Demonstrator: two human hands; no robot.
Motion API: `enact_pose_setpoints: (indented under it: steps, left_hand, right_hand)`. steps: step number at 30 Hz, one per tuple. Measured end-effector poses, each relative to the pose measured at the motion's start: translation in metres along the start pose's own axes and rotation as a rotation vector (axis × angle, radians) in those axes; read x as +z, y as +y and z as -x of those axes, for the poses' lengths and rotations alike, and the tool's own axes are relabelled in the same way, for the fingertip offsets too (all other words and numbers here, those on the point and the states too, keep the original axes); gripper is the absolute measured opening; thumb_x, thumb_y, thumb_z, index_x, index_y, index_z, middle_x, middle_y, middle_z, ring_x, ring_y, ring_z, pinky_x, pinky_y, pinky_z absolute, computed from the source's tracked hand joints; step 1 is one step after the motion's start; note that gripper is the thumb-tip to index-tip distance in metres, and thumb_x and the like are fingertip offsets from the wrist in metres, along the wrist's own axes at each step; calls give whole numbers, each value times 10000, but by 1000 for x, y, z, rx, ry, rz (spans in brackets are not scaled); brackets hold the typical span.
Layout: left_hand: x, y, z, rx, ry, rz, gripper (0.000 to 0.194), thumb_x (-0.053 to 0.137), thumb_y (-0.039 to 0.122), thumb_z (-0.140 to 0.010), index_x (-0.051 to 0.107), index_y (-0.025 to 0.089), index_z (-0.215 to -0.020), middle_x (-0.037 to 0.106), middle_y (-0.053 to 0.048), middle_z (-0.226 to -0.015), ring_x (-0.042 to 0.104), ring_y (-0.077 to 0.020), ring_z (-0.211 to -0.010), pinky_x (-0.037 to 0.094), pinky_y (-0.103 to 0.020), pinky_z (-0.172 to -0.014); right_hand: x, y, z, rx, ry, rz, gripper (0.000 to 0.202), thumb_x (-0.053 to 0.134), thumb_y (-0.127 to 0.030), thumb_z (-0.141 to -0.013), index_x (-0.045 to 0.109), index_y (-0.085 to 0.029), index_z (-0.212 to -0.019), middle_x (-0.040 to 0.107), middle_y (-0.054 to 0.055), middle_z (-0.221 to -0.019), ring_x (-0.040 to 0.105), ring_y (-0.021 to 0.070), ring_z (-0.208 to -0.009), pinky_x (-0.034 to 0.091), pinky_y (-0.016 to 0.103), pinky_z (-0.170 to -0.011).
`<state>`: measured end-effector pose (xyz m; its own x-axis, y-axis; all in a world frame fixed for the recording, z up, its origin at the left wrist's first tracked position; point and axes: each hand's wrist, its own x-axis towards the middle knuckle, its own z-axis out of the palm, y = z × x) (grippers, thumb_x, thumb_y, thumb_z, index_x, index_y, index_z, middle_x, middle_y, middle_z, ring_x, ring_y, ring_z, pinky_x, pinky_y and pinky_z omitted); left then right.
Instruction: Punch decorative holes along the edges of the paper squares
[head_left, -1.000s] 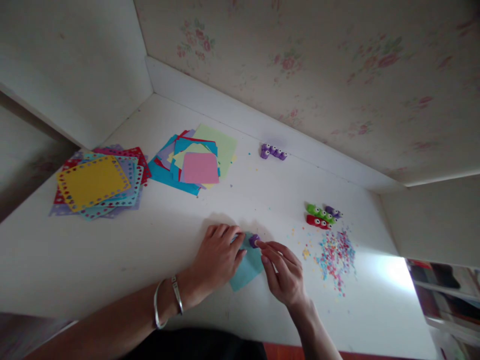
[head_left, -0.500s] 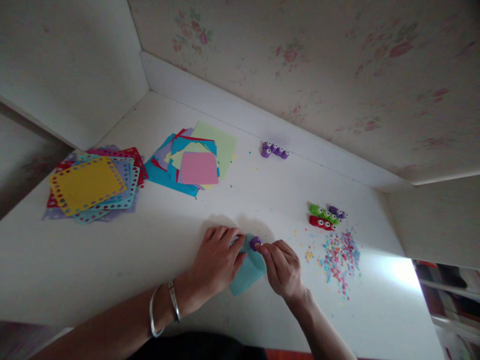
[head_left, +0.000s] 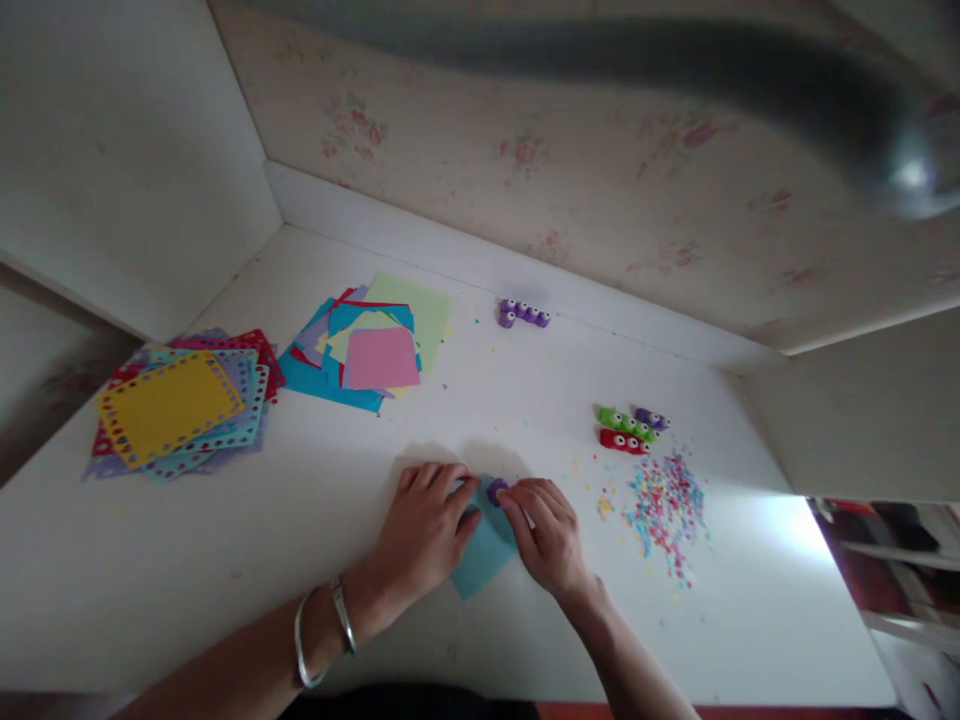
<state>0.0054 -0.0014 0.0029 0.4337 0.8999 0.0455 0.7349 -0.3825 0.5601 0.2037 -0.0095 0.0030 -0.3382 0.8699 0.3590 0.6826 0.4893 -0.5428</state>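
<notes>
On the white desk [head_left: 285, 525], the left hand [head_left: 422, 522], thumb spread from its fingers, lies on the blue paper [head_left: 480, 562], likely to keep it still. The right hand [head_left: 550, 530] pinches a purple paper punch [head_left: 495, 490] at the paper's far edge.

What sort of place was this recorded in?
Probably a room in a home, used for paper crafts: flowered wallpaper behind a white table, with stacked coloured paper and scattered confetti-like bits on it.

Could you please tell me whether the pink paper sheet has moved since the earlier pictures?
No; the pink sheet keeps its place relative to the white backboard; only the view shifted.
</notes>
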Motion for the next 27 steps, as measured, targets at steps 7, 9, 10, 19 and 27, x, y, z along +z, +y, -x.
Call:
enact_pose_setpoints:
  steps: [7, 9, 10, 19, 27]
  left_hand:
    - [-2, 1, 0, 9, -2, -16, 275, 647, 291, -900, 633, 235, -1169, 633, -41, -1162, 524, -256, -1060, 384, -452, -926]
    - [-2, 1, 0, 11, -4, -22, 277, 643, 279, -902, 633, 235, -1175, 632, -45, -1165, 524, -255, -1064, 386, -449, -927]
    - [-3, 2, 0, 11, -5, -24, 274, 638, 275, -904, 633, 236, -1175, 631, -45, -1168, 525, -255, -1065, 386, -449, -927]
    - [0, -1, 1, 45, 26, -41, 264, 628, 246, -904, 633, 237, -1169, 642, -42, -1174, 540, -251, -1073, 384, -445, -941]
    - [5, -5, -1, 83, 48, -89, 275, 628, 227, -889, 641, 240, -1164, 653, -45, -1156, 556, -262, -1064, 390, -449, -921]
  right_hand:
    - [-2, 3, 14, 139, 62, 45, 257, 620, -184, -920, 641, -236, -1170, 721, 78, -1109, 701, 202, -998, 595, 333, -868]
    - [-9, 8, 20, 187, 80, 78, 233, 609, -206, -929, 661, -240, -1153, 740, 68, -1069, 721, 202, -949, 614, 331, -832]
    - [-13, 10, 23, 216, 96, 87, 219, 607, -221, -930, 671, -240, -1139, 747, 66, -1052, 729, 204, -922, 626, 326, -795]
    - [-72, 47, 24, 546, 281, -45, 228, 657, -378, -873, 710, -214, -1022, 769, 62, -979, 752, 227, -853, 636, 345, -738]
    - [-151, 151, -21, 645, 318, 183, 310, 586, -381, -851, 698, -162, -1039, 769, 111, -992, 733, 248, -919, 574, 387, -847]
